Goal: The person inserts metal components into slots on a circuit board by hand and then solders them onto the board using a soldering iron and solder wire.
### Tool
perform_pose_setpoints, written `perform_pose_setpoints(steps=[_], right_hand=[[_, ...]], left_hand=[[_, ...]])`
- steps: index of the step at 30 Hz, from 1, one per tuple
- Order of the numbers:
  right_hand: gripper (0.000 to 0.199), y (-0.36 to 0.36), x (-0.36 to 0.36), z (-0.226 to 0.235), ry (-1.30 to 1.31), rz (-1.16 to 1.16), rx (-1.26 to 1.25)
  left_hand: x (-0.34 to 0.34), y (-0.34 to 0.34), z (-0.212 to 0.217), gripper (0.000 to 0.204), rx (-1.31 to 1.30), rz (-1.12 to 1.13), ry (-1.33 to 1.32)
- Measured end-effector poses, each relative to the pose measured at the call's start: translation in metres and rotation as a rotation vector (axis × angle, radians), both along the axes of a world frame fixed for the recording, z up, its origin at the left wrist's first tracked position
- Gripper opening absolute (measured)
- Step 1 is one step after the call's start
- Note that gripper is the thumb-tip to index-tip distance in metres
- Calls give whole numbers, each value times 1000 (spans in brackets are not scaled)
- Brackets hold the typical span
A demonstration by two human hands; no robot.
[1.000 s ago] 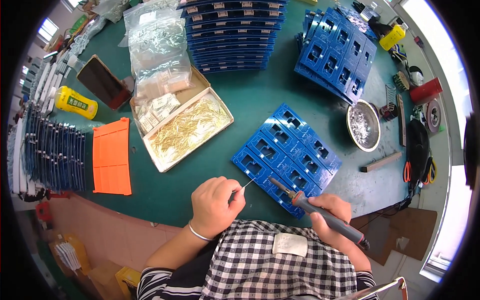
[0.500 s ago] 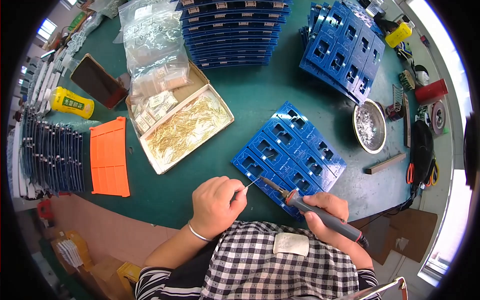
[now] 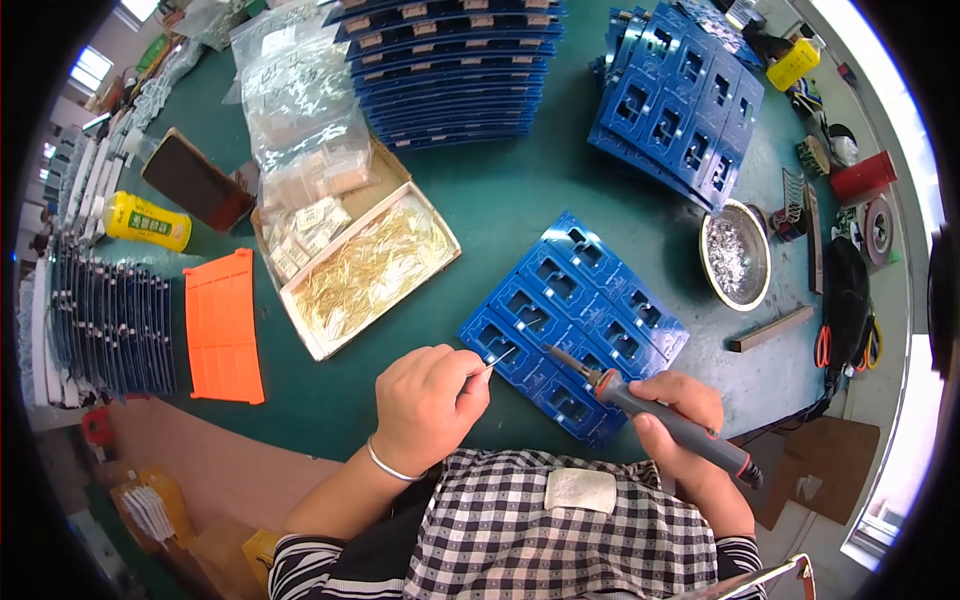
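Observation:
A blue circuit board panel [image 3: 580,300] with several cut-out cells lies tilted on the green table in front of me. My right hand [image 3: 680,405] grips a grey soldering iron [image 3: 680,430], its tip resting on the panel's near corner. My left hand [image 3: 425,400] pinches a thin solder wire [image 3: 500,360] whose end points at the same spot on the panel, just left of the iron tip.
A shallow cardboard box [image 3: 372,270] of gold pins and clear bags [image 3: 300,100] sit to the left. Stacks of blue panels [image 3: 450,70], [image 3: 675,95] lie at the back. A metal bowl [image 3: 735,255], an orange tray [image 3: 222,325], a yellow bottle [image 3: 145,220] and upright boards [image 3: 105,325] surround the work spot.
My view has shifted slightly. The iron tip and the solder wire have moved a little along the panel's near edge; both hands keep their hold.

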State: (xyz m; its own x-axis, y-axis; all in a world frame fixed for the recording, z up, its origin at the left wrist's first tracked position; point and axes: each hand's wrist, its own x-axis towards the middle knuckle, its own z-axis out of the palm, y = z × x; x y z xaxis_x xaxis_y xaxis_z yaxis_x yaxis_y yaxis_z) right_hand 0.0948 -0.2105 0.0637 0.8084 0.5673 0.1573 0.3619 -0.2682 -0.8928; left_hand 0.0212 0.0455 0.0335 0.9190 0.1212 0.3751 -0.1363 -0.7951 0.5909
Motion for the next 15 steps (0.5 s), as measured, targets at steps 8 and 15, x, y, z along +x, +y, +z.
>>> perform_pose_setpoints(steps=[8,15], right_hand=[[25,1,15,2,-47,7,-29],[25,5,20,-5,-42,26,-15]], left_hand=[[22,-8,0,16,4,-85,-6],[29,-10,-6,16,8,-93,3]])
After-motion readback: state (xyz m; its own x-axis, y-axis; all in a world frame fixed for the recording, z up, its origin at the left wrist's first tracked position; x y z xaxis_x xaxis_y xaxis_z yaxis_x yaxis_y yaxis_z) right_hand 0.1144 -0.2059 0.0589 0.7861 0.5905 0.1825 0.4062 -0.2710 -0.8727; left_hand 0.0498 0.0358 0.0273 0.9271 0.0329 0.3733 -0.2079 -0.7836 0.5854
